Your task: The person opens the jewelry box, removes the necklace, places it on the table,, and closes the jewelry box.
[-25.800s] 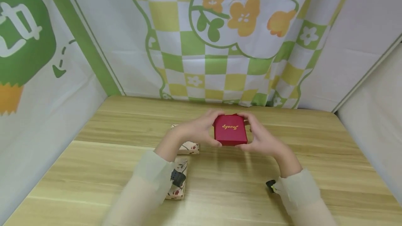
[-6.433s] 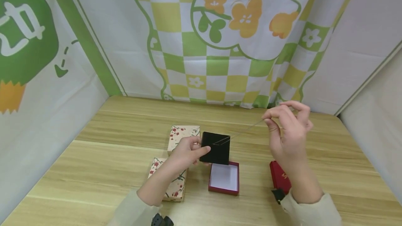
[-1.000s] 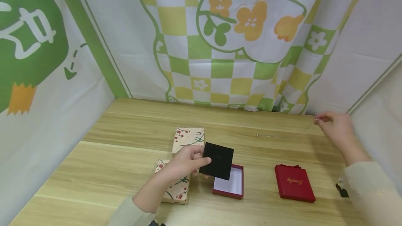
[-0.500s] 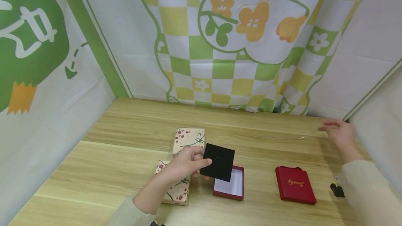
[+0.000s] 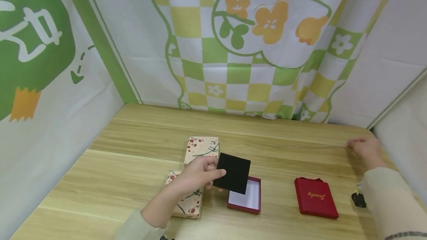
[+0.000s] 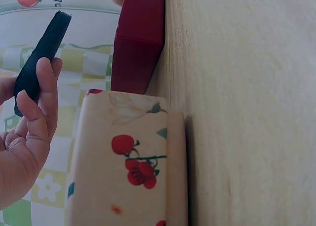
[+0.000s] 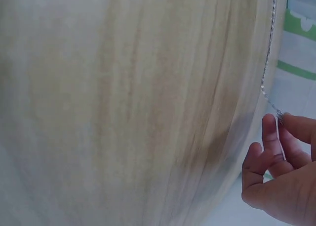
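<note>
My left hand (image 5: pixel 198 175) grips a flat black square jewelry pad (image 5: pixel 235 173) by its left edge, thumb on top. The pad is raised and tilted, overlapping an open red box base (image 5: pixel 243 209) with a white inside. Far to the right, my right hand (image 5: pixel 366 149) pinches one end of a thin silver chain (image 5: pixel 311 147) between thumb and forefinger. In the right wrist view the chain (image 7: pixel 268 53) runs along the table and rises a little to the fingertips. A red box lid (image 5: pixel 315 198) with gold lettering lies between the base and the right sleeve.
Two cream flower-patterned boxes (image 5: pixel 201 144) stand at the left, one behind the other, the nearer floral box (image 5: pixel 194 203) partly under my left forearm. A wooden table (image 5: pixel 126 188) holds everything, with a checked curtain (image 5: pixel 240 73) behind it.
Earlier the red box was whole in both hands, then opened, and the chain was drawn off the pad. In the last second my right hand has lowered toward the table, laying the chain out.
</note>
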A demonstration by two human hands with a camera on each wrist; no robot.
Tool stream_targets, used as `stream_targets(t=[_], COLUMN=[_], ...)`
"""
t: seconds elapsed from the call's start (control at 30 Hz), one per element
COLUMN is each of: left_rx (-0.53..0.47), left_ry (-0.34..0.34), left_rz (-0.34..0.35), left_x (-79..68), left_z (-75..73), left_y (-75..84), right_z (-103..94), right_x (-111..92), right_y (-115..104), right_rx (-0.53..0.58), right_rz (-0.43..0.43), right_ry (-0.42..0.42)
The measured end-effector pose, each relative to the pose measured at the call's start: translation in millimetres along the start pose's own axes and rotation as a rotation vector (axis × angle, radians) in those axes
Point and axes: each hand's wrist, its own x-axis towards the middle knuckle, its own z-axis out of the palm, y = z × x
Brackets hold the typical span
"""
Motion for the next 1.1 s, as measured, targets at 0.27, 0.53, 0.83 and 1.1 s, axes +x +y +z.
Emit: stream_targets(t=[0.27, 0.53, 0.83, 1.1], left_rx=[-0.013, -0.024, -0.022, -0.023], left_ry=[-0.018, -0.041, -0.056, -0.053], left_rz=[0.017, -0.001, 0.000, 0.006], left_x=[0.3, 0.0, 0.8, -0.2], left_z=[0.5, 0.2, 2.1, 1.4], left_y=[1.3, 1.6, 0.7, 1.7], right_z=[-7.7, -7.4, -6.2, -10.2], right_x=[5, 9, 7, 6], right_y=[6, 6, 12, 14], right_rx=[-0.039, -0.129, -0.306, -0.322], right_rz=[0.088, 0.142, 0.037, -0.011], right_ry=[-0.075, -0.046, -0.016, 0.008])
